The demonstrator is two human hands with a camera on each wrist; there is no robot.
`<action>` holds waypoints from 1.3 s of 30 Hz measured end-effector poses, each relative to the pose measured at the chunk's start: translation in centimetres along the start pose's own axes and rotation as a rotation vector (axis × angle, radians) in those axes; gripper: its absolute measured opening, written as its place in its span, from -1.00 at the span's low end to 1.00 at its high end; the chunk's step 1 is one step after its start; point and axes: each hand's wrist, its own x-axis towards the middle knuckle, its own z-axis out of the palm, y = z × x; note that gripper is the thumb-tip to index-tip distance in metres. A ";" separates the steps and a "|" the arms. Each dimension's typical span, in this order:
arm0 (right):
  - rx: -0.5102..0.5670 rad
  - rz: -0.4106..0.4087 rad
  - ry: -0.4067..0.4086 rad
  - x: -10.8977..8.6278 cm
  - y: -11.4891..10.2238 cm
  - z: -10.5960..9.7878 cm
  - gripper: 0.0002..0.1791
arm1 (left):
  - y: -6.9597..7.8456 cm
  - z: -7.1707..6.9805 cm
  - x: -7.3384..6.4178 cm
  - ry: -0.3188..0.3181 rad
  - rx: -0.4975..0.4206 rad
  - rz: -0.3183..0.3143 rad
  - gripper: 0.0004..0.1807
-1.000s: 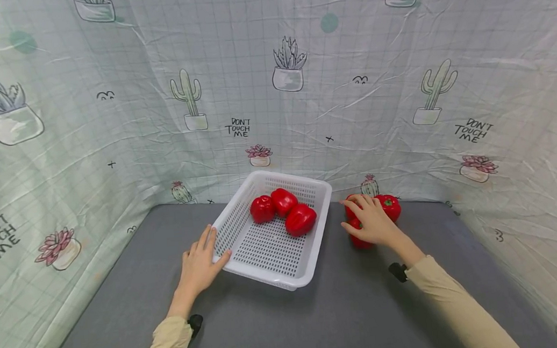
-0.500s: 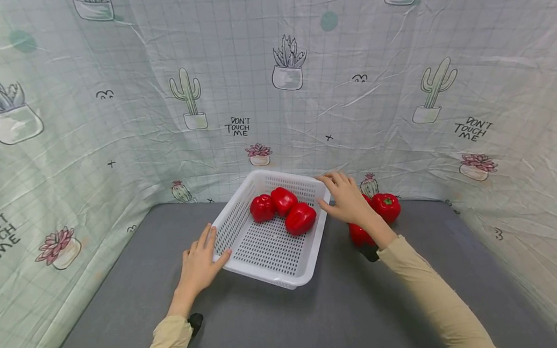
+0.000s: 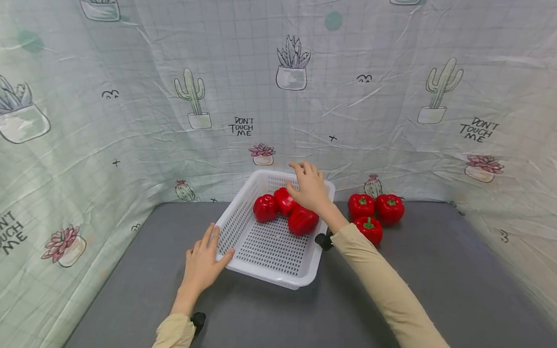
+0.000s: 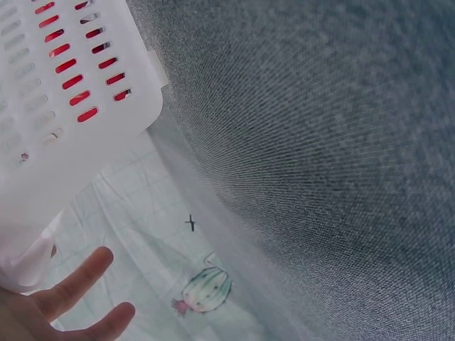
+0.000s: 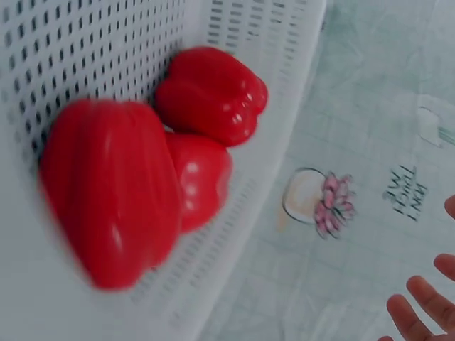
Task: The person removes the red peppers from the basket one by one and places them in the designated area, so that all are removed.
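Observation:
Three red bell peppers (image 3: 265, 208) lie inside a white perforated plastic basket (image 3: 276, 278). My left hand (image 3: 202, 265) rests at the basket's front left corner, thumb over the rim and fingers fairly straight along the outside. In the left wrist view, two spread fingers (image 4: 79, 278) show below the basket's wall. My right hand (image 3: 310, 187) hovers over the basket's back right corner, holding nothing, its forearm crossing the right rim. In the right wrist view its fingers (image 5: 426, 298) are spread outside the basket, away from the peppers (image 5: 114, 192).
On the grey table (image 3: 251, 332), right of the basket, three more red bell peppers (image 3: 390, 209) sit close together with green stems. A pale curtain (image 3: 149, 129) with cactus prints hangs at the back and both sides, just behind the basket.
My right hand has moved left from the pepper group, past the basket's right rim, to above its back corner. The left hand, basket and peppers stay in place; the view shifts slightly.

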 end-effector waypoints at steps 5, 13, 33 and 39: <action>0.006 0.093 0.015 1.0 -0.5 2.2 -0.47 | -0.1 0.1 -0.1 0.007 0.004 -0.001 -0.17; -0.027 0.220 -0.024 2.0 0.4 6.0 -0.45 | -0.1 0.3 -0.1 0.007 0.010 0.000 -0.16; -0.121 0.360 -0.267 0.4 2.1 10.6 -0.36 | 0.0 0.1 -0.1 0.012 0.008 -0.001 -0.17; -0.170 0.350 -0.256 0.6 3.6 12.6 -0.29 | 0.0 0.1 -0.1 0.017 0.010 -0.001 -0.17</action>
